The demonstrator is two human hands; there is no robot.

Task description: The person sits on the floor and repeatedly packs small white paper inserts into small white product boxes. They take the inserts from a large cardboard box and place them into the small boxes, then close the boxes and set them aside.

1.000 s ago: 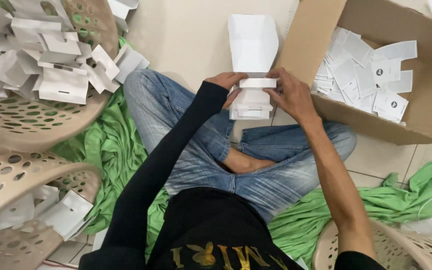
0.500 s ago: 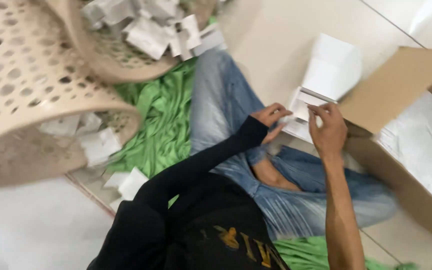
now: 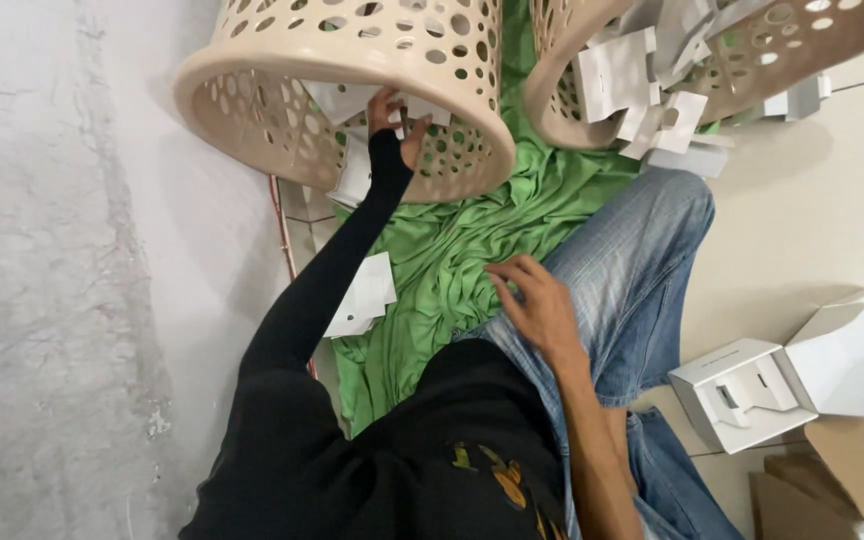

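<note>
Flat white cartons (image 3: 352,170) in tipped basket (image 3: 252,60), left hand (image 3: 397,120) reaching inside

Black long-sleeved top with yellow print, blue jeans.

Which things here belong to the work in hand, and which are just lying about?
In hand:
left hand reaching into the near beige basket
flat white card blanks inside it
folded white box

Lying about:
green cloth
second basket
loose blank on the cloth
brown carton
</note>
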